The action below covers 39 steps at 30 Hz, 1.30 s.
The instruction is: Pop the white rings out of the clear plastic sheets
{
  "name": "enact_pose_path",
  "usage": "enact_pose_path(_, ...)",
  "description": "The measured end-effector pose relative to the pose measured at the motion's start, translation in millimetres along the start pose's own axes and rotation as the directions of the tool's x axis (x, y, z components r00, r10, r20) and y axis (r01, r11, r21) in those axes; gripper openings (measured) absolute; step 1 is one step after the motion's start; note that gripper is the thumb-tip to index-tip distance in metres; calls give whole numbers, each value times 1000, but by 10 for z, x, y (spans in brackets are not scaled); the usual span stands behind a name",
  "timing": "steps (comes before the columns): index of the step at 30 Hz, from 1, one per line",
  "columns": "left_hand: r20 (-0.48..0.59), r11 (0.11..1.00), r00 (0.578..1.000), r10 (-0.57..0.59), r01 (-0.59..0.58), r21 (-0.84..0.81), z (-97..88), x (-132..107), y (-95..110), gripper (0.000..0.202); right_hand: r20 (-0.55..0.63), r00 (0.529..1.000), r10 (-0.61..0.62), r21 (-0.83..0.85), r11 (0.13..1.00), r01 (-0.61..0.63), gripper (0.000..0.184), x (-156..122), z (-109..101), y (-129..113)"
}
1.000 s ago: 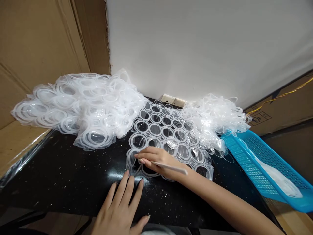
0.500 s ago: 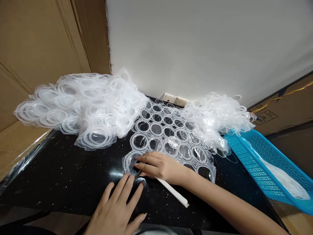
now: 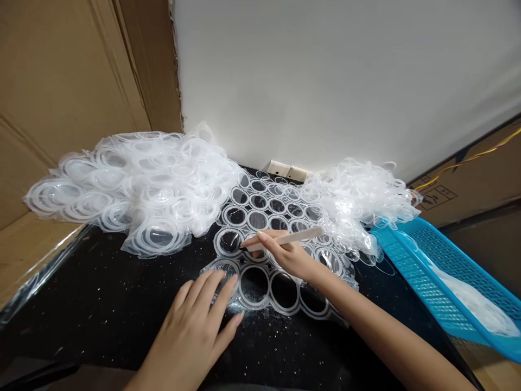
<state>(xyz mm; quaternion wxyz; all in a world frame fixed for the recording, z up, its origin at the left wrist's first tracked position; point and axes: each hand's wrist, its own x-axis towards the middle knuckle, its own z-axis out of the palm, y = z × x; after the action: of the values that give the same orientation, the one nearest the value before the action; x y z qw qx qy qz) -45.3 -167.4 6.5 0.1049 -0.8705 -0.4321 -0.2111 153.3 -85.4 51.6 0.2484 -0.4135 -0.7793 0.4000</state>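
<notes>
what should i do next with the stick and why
Probably lower the stick in the right hand onto the nearest ring of the plastic sheet, since its tip sits just over the rings while the left hand pins the sheet's near end.

No readable text, tiny symbols (image 3: 436, 197) on carton (image 3: 480, 184)

A clear plastic sheet (image 3: 257, 220) of round, ring-edged cups lies flat on the black counter (image 3: 122, 304), and dark stone shows through its front row of open rings (image 3: 254, 287). The right hand (image 3: 287, 254) pinches a pale flat stick (image 3: 291, 238) just above the sheet, angled up and rightward. The open left hand (image 3: 189, 331) rests its fingertips on the sheet's front-left ring (image 3: 222, 274).
</notes>
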Motion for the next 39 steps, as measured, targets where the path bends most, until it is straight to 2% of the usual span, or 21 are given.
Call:
enact_pose_path(3, 17, 993, 997, -81, 80, 87, 103, 151, 53, 47, 67, 995, 68, 44, 997, -71, 35, 118, 28, 110)
enact_pose_path(8, 97, 986, 990, -103, 88, 141, 240, 190, 91, 50, 130, 987, 94, 48, 994, -101, 33, 186, 81, 178)
enact_pose_path(18, 139, 974, 966, -217, 204, 97, 248, 229, 126, 47, 178, 983, 35, 49, 998, -44, 31, 202, 78, 207)
enact_pose_path(24, 100, 975, 974, -205, 194, 106, 263, 215, 117, 45, 165, 985, 52, 41, 997, -59, 30, 186, 90, 196)
enact_pose_path(30, 44, 982, 991, -130, 122, 143, 302, 193, 100, 48, 162, 985, 64, 33, 997, -70, 30, 192, 81, 183)
enact_pose_path(36, 32, 983, 993, -117, 111, 146, 310, 201, 87, 49, 177, 983, -53, -66, 996, 66, 28, 197, 108, 179)
enact_pose_path(39, 28, 984, 994, -110, 105, 145, 305, 201, 85, 49, 145, 989, -23, -43, 999, 30, 31, 186, 119, 190)
